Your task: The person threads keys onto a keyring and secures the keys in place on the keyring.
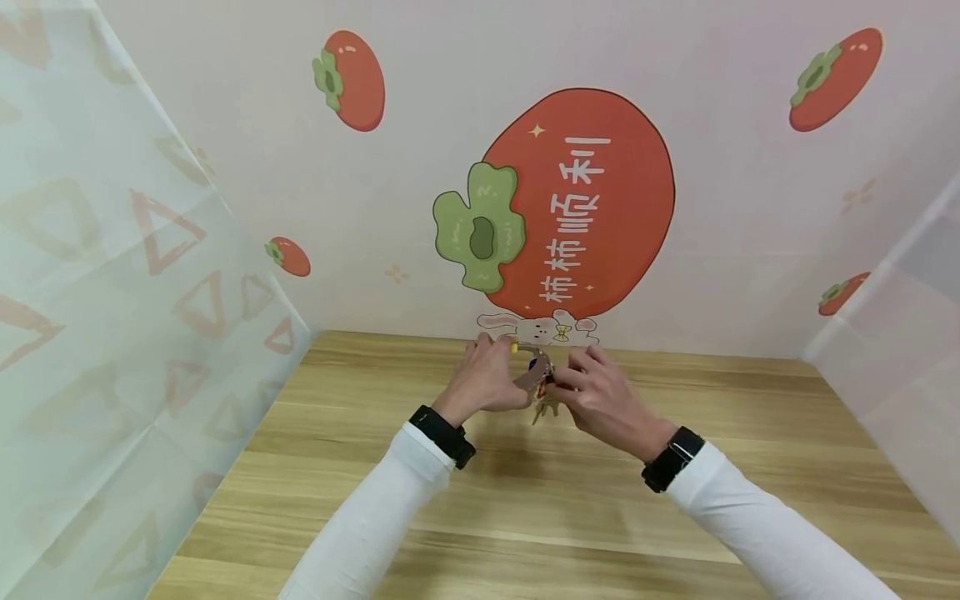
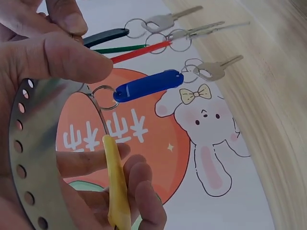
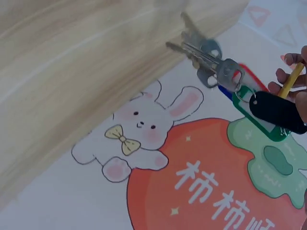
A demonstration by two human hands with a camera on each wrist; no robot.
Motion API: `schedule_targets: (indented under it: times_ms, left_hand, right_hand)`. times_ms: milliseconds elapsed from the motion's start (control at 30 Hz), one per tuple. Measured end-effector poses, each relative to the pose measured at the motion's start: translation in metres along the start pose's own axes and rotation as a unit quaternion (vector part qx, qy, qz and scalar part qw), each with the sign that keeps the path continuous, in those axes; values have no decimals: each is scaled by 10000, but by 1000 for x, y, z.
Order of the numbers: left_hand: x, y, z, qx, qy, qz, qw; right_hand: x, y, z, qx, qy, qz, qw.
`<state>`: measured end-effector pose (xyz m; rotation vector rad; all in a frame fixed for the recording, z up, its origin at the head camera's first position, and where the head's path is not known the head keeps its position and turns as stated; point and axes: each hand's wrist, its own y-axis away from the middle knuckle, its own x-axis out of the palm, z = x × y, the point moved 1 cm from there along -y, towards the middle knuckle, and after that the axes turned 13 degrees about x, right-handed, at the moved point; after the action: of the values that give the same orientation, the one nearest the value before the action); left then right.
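My left hand (image 1: 486, 375) grips a curved metal band with a row of holes (image 2: 36, 143), thumb on one side and fingers on the other. A thin wire arm ends in a yellow sleeve (image 2: 116, 177), close to the left fingers. Several keys with coloured tags hang there: a blue tag (image 2: 148, 86), a red tag (image 2: 144, 51), a green tag (image 2: 120, 49) and a black tag (image 3: 274, 111). The blue tag's split ring loops around the wire. Beside them, my right hand (image 1: 603, 400) pinches the near end of the black tag. Metal keys (image 3: 230, 72) dangle from the tags' far ends.
A wood-grain tabletop (image 1: 525, 517) lies beneath both hands. Behind it rises a pale backdrop (image 1: 720, 275) printed with persimmons and a rabbit. Pale side panels (image 1: 97, 333) close in the left and right. Each wrist wears a black band.
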<state>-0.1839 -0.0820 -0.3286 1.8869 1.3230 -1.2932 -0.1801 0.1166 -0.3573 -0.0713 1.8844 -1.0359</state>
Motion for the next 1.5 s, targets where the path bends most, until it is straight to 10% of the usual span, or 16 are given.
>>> schedule_targets:
  times_ms: [367, 800, 1500]
  left_hand:
    - [-2, 2, -4, -34, 21, -177, 9998]
    - [-2, 3, -1, 56, 4, -133, 9999]
    - [-3, 2, 0, 586, -947, -607, 9919]
  right_hand:
    - [2, -1, 10, 1120, -693, -227, 9910]
    - [-3, -2, 0, 209, 236, -181, 9993]
    - [-12, 8, -8, 1486, -1253, -500, 9796]
